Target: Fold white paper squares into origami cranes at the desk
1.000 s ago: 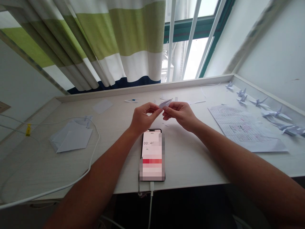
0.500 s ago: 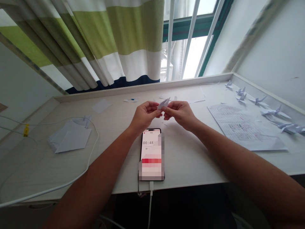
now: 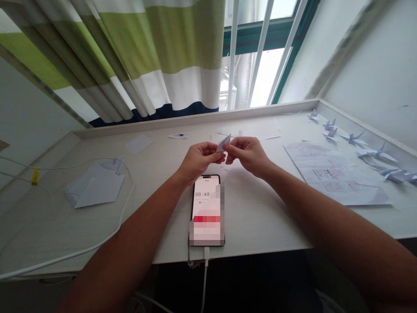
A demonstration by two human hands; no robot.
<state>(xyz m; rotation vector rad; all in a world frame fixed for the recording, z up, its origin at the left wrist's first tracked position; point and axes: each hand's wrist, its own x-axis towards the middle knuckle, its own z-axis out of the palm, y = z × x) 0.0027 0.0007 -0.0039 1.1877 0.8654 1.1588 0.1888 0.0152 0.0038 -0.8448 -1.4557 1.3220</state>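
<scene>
- Left hand (image 3: 201, 157): fingers curled, thumb pressed against index finger, pinching the lower left side of a small folded paper piece (image 3: 223, 143).
- Right hand (image 3: 250, 153): likewise drawn narrow, thumb and fingertips gripping the same piece along its right side.
- The piece is thin white paper, creased into a narrow, sharp-pointed form; it is held between the two hands above the desk (image 3: 260, 221), its tip pointing up and slightly right.
- Nearer the body, a slim phone (image 3: 206, 206) with a dark edge and rounded corners lies flat, its glossy screen lit pink and white; a smooth white charging cable (image 3: 204, 278) plugs into its lower end.
- The desk top is pale and matt, with a raised straight rim at the back.
- On the right lie angular paper cranes (image 3: 352, 137), stiff-winged and crisply folded, beside a flat gridded sheet (image 3: 325, 171) covered in writing.
- On the left, loose white paper sheets (image 3: 99, 191) overlap, flat and sharp-cornered.
- Behind, a cloth curtain (image 3: 185, 39) with broad green and white bands hangs in soft folds.
</scene>
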